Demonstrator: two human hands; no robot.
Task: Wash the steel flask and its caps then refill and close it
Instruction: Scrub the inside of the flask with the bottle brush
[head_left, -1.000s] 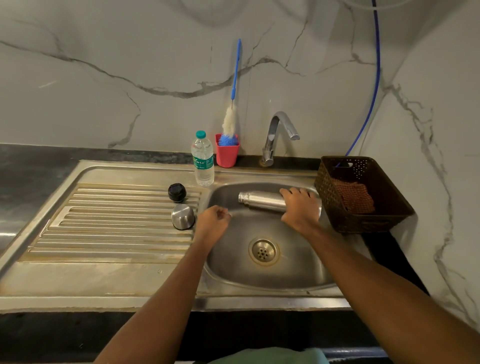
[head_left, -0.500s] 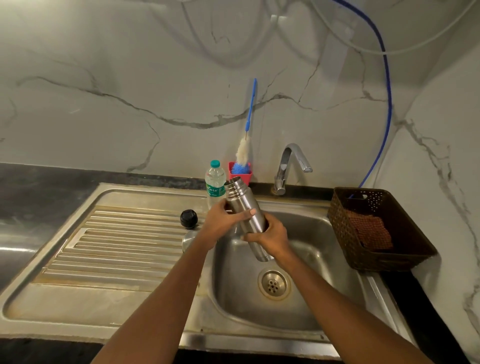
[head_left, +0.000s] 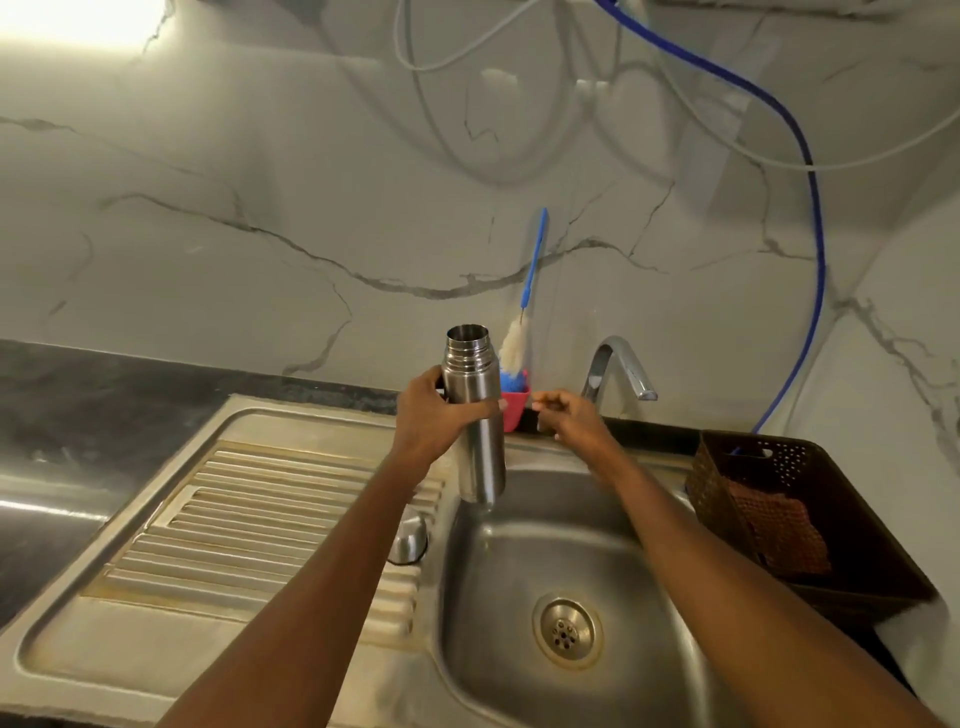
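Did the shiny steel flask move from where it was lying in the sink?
Yes. The silver steel flask rose: it lay at the back of the steel sink basin, now the left hand holds it upright above the basin's left edge.

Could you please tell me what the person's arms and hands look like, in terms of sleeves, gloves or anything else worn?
The left arm and right arm are bare down to the picture's lower edge, with no sleeves showing. The left hand and right hand wear no gloves. No watch, bracelet or ring is visible, though the right hand is slightly blurred.
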